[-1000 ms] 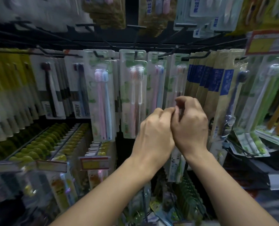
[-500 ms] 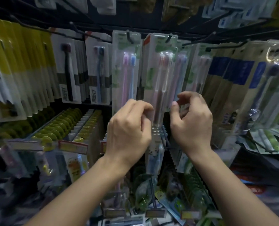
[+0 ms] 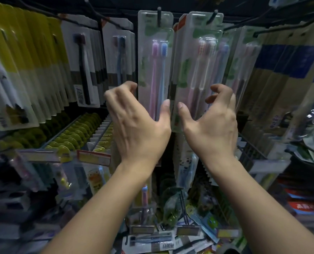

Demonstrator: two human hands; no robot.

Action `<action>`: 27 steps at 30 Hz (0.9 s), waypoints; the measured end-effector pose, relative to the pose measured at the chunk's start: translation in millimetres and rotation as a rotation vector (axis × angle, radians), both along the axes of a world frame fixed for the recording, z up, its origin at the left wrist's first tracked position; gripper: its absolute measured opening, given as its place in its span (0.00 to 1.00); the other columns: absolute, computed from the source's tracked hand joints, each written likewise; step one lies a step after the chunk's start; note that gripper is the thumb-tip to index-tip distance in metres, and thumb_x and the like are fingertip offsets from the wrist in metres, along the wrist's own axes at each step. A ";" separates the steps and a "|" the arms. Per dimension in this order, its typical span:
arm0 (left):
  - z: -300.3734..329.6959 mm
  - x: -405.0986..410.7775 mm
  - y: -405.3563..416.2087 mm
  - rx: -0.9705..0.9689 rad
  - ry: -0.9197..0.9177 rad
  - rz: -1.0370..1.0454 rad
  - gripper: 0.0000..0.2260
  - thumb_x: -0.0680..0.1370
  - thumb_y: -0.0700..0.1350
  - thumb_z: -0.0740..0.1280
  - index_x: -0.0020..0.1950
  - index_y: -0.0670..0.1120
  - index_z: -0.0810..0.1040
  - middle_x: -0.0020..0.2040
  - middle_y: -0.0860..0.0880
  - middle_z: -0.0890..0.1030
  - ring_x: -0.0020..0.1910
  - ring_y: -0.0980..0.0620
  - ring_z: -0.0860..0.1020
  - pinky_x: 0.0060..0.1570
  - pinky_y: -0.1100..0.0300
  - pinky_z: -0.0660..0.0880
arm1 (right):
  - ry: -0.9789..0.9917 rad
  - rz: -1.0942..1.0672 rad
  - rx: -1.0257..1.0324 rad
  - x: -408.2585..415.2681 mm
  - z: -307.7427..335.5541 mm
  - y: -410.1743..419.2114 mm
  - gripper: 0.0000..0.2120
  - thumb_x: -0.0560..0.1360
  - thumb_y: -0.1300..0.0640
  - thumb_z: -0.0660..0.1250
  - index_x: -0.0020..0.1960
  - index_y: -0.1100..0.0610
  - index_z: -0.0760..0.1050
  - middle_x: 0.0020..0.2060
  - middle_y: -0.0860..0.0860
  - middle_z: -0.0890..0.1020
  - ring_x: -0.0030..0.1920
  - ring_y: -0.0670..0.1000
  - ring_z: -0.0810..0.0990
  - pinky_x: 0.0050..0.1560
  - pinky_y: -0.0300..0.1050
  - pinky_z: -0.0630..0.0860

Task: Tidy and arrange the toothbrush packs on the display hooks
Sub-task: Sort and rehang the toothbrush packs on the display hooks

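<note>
Toothbrush packs (image 3: pixel 155 70): glossy clear plastic blisters, seemingly card-backed; display hooks (image 3: pixel 159 16): dark matt metal.

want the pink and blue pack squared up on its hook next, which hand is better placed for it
Left. The left hand already brackets the pink and blue pack, thumb at its right edge. The right hand sits at the neighbouring pack.
</note>
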State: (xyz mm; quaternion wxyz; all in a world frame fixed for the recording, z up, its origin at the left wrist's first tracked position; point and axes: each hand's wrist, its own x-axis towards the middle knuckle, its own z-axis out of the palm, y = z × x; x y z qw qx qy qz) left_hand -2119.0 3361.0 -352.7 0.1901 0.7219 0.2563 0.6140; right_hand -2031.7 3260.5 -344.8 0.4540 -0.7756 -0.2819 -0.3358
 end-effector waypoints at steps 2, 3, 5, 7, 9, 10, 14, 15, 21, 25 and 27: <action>-2.1 4.3 2.5 -0.027 0.039 0.015 0.34 0.74 0.63 0.74 0.69 0.43 0.68 0.65 0.45 0.69 0.64 0.45 0.73 0.61 0.58 0.71 | 0.014 -0.013 0.006 0.4 -0.3 4.7 0.35 0.74 0.35 0.72 0.70 0.55 0.64 0.62 0.53 0.74 0.52 0.55 0.80 0.45 0.52 0.79; -3.1 6.1 3.0 -0.035 0.048 0.022 0.36 0.74 0.65 0.74 0.70 0.43 0.67 0.65 0.45 0.69 0.64 0.45 0.73 0.62 0.55 0.72 | 0.016 -0.018 0.016 0.2 -0.6 7.3 0.35 0.74 0.36 0.72 0.70 0.55 0.64 0.63 0.53 0.74 0.53 0.55 0.80 0.45 0.51 0.79; -4.5 8.9 2.5 -0.045 0.042 0.035 0.36 0.74 0.65 0.74 0.70 0.43 0.67 0.64 0.45 0.70 0.64 0.44 0.74 0.61 0.53 0.74 | 0.022 -0.028 0.035 -0.7 -1.8 12.6 0.34 0.75 0.38 0.72 0.70 0.56 0.64 0.63 0.54 0.74 0.53 0.56 0.80 0.46 0.51 0.78; -4.7 10.8 0.4 -0.049 0.026 0.042 0.33 0.75 0.63 0.74 0.69 0.44 0.68 0.63 0.46 0.72 0.62 0.44 0.75 0.59 0.51 0.75 | 0.029 -0.029 0.049 -1.3 -3.5 16.5 0.32 0.76 0.39 0.72 0.70 0.56 0.65 0.63 0.54 0.74 0.54 0.56 0.80 0.47 0.51 0.76; -4.6 11.8 -1.9 -0.065 0.019 0.037 0.31 0.75 0.62 0.74 0.69 0.46 0.68 0.63 0.47 0.73 0.59 0.46 0.77 0.56 0.51 0.76 | 0.041 -0.017 0.060 -1.0 -4.9 19.2 0.32 0.76 0.39 0.72 0.70 0.57 0.65 0.64 0.54 0.73 0.54 0.55 0.79 0.48 0.49 0.75; -4.4 12.0 -2.7 -0.073 0.018 0.033 0.30 0.76 0.62 0.74 0.69 0.46 0.67 0.63 0.48 0.73 0.58 0.46 0.77 0.54 0.52 0.77 | 0.045 -0.009 0.066 -0.6 -5.3 20.1 0.32 0.77 0.39 0.72 0.70 0.57 0.65 0.64 0.54 0.72 0.54 0.54 0.78 0.49 0.48 0.74; -2.9 11.0 -2.3 -0.091 0.000 -0.005 0.30 0.76 0.61 0.74 0.69 0.47 0.68 0.61 0.51 0.72 0.53 0.55 0.73 0.50 0.64 0.68 | 0.035 0.015 0.091 0.3 -7.4 22.0 0.30 0.78 0.39 0.70 0.69 0.57 0.66 0.64 0.53 0.72 0.48 0.46 0.72 0.49 0.47 0.74; -2.4 10.3 -1.9 -0.094 -0.006 -0.023 0.30 0.76 0.60 0.74 0.69 0.47 0.68 0.61 0.51 0.72 0.53 0.56 0.72 0.50 0.65 0.68 | 0.028 0.023 0.099 0.0 -7.6 21.1 0.30 0.78 0.39 0.70 0.69 0.57 0.66 0.63 0.54 0.73 0.48 0.45 0.71 0.49 0.48 0.75; -3.4 8.4 -5.2 -0.066 0.013 -0.030 0.30 0.81 0.59 0.70 0.76 0.44 0.66 0.62 0.43 0.82 0.59 0.41 0.81 0.55 0.52 0.75 | -0.034 0.049 0.086 3.4 -8.9 9.5 0.28 0.79 0.43 0.71 0.69 0.59 0.66 0.51 0.57 0.82 0.42 0.58 0.83 0.38 0.49 0.77; -3.1 6.1 -6.6 -0.065 0.007 -0.051 0.25 0.83 0.56 0.67 0.73 0.45 0.66 0.55 0.47 0.81 0.53 0.44 0.81 0.50 0.54 0.75 | -0.033 0.044 0.065 4.0 -7.9 4.4 0.27 0.80 0.43 0.70 0.70 0.58 0.66 0.45 0.58 0.83 0.38 0.58 0.82 0.36 0.45 0.72; -3.9 6.7 -5.8 -0.072 -0.002 -0.076 0.22 0.83 0.54 0.67 0.72 0.45 0.67 0.52 0.49 0.80 0.48 0.48 0.79 0.44 0.62 0.67 | -0.034 0.039 0.055 4.0 -8.2 3.5 0.27 0.80 0.43 0.69 0.70 0.57 0.66 0.43 0.58 0.83 0.36 0.58 0.82 0.34 0.46 0.72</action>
